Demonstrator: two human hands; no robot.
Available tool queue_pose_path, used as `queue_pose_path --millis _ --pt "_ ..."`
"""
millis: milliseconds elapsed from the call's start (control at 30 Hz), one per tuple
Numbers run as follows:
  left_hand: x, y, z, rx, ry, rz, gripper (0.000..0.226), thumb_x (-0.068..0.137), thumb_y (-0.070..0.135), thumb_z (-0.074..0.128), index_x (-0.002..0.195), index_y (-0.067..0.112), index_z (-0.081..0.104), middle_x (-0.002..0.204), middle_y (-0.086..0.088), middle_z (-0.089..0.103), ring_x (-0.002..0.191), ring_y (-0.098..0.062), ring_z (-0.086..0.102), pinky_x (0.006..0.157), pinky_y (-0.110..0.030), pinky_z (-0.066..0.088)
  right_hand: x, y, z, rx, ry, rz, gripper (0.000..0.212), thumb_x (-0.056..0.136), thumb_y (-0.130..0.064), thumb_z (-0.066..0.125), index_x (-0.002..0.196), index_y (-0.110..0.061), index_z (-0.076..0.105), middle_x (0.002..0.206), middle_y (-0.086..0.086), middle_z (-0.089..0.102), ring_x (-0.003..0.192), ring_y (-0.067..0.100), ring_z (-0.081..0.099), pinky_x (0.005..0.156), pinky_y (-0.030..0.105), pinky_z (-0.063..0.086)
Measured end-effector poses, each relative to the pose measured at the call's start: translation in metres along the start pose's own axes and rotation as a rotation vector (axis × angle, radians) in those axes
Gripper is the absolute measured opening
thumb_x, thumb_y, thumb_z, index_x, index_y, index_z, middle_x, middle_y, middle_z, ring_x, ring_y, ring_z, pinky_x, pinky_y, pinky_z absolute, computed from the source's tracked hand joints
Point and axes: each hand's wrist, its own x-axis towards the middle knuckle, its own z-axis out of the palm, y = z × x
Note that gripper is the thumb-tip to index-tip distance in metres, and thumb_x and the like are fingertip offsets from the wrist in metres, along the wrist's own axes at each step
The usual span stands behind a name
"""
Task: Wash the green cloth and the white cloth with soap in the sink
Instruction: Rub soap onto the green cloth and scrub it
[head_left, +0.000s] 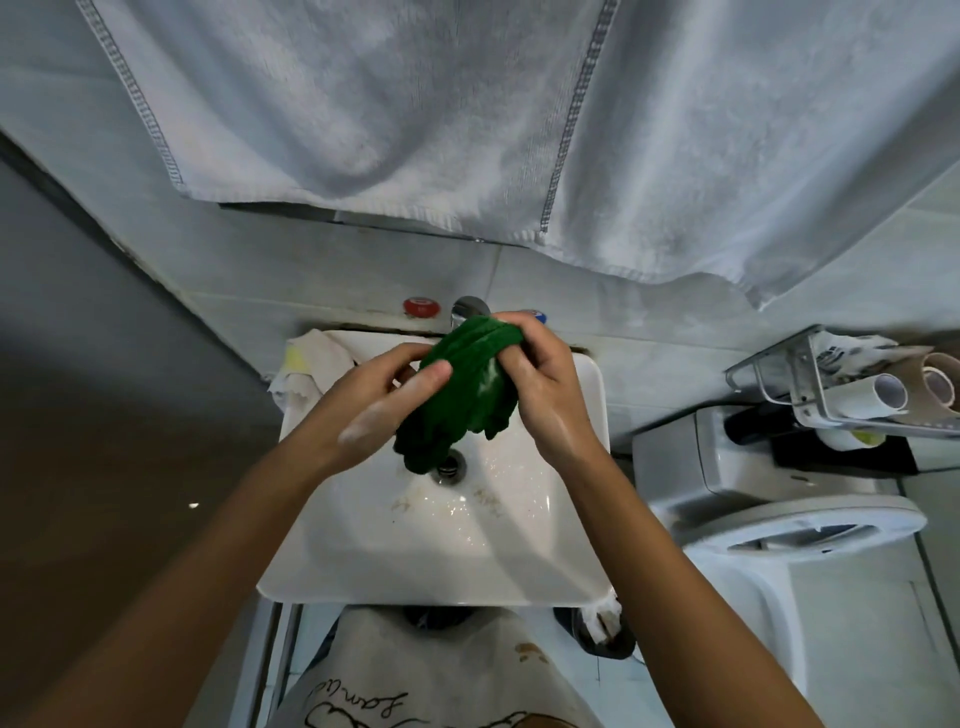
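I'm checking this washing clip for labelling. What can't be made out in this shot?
Head view only:
- Chrome tap: spout hidden behind the bunched green cloth; running water can't be told.
- Crumpled white cloth on the white sink's rim: partly covered by the left hand.
- Right hand: fingertips buried in cloth.
- Soap: none identifiable.

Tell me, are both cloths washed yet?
Not yet. The green cloth looks wet and soapy, with suds on it. The left hand and right hand grip it bunched over the sink. The white cloth lies on the sink's back left corner, so it seems left to do.
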Motion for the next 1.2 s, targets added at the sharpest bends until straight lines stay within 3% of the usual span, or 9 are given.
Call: queue_pose_path --millis 133,200,267,367,467,700,1000,1100,1200 --pt "0.004 -0.002 0.000 0.059 0.090 0.041 0.021 0.084 0.060 0.049 0.088 0.042 0.059 0.085 0.012 0.062 0.080 -0.009 0.059 0.062 -0.019 0.045 -0.001 0.002 -0.002 0.163 -0.032 0.134 0.024 0.091 -0.012 0.044 0.096 -0.018 0.066 0.090 -0.010 0.069 0.094 0.013 0.064 0.081 0.025 0.050" --pt "0.007 -0.005 0.000 0.062 0.104 0.067 0.033 0.070 0.064 0.051 0.097 0.044 0.055 0.104 0.010 0.058 0.097 -0.009 0.057 0.081 -0.024 0.047 -0.001 0.002 -0.003 0.266 -0.052 0.181 0.027 0.093 -0.010 0.042 0.094 -0.017 0.068 0.090 -0.004 0.070 0.094 0.017 0.063 0.082 0.028 0.050" --pt "0.006 -0.005 0.003 -0.077 -0.021 0.057 0.051 0.067 0.059 0.060 0.115 0.046 0.048 0.123 0.011 0.055 0.115 -0.006 0.053 0.096 -0.028 0.044 -0.001 0.000 -0.001 0.346 -0.055 0.213 0.029 0.094 -0.013 0.042 0.091 -0.018 0.071 0.090 -0.001 0.070 0.094 0.018 0.063 0.084 0.030 0.050" --pt "0.006 -0.003 0.015 -0.270 -0.129 -0.002 0.058 0.070 0.038 0.072 0.123 0.035 0.048 0.119 0.010 0.062 0.110 -0.007 0.061 0.088 -0.023 0.051 -0.001 -0.002 0.005 0.345 0.010 0.292 0.029 0.099 -0.014 0.042 0.090 -0.017 0.070 0.091 0.001 0.070 0.097 0.019 0.063 0.082 0.031 0.051" --pt "0.009 -0.005 0.020 -0.260 0.024 -0.020 0.046 0.079 0.023 0.074 0.119 0.023 0.052 0.109 0.008 0.065 0.100 -0.007 0.064 0.083 -0.022 0.054 0.001 0.002 0.009 0.195 0.132 0.334 0.025 0.100 -0.014 0.044 0.089 -0.015 0.067 0.091 0.006 0.067 0.094 0.022 0.063 0.078 0.032 0.051" --pt "0.004 -0.005 0.010 -0.254 0.274 0.047 0.014 0.090 0.023 0.060 0.098 0.033 0.054 0.098 0.012 0.063 0.087 0.001 0.063 0.069 -0.013 0.052 -0.007 0.010 0.006 -0.109 0.218 0.245 0.028 0.099 -0.015 0.046 0.082 -0.024 0.065 0.078 -0.008 0.064 0.080 0.008 0.057 0.071 0.022 0.044" --pt "0.006 0.000 0.037 -0.151 0.548 0.183 0.032 0.094 0.014 0.054 0.125 0.015 0.047 0.100 0.023 0.055 0.092 0.015 0.056 0.080 -0.008 0.046 -0.023 -0.009 0.051 0.353 0.175 0.318 0.028 0.099 -0.014 0.033 0.089 -0.018 0.059 0.087 -0.003 0.062 0.074 -0.006 0.062 0.068 0.011 0.048" --pt "-0.001 0.004 0.051 -0.122 0.528 0.225 0.018 0.095 0.025 0.051 0.112 0.019 0.053 0.089 0.020 0.061 0.084 0.010 0.060 0.072 -0.007 0.045 -0.014 -0.002 0.060 0.219 0.258 0.347 0.029 0.103 -0.025 0.032 0.090 -0.022 0.058 0.089 -0.003 0.062 0.085 0.007 0.061 0.076 0.020 0.050" --pt "-0.003 0.011 0.055 -0.126 0.547 0.233 0.014 0.096 0.030 0.045 0.091 0.025 0.057 0.078 0.013 0.062 0.074 0.002 0.060 0.066 -0.013 0.046 -0.003 -0.002 0.061 0.101 0.344 0.316 0.035 0.103 -0.022 0.035 0.074 -0.022 0.056 0.070 -0.007 0.060 0.068 0.005 0.057 0.064 0.020 0.046"
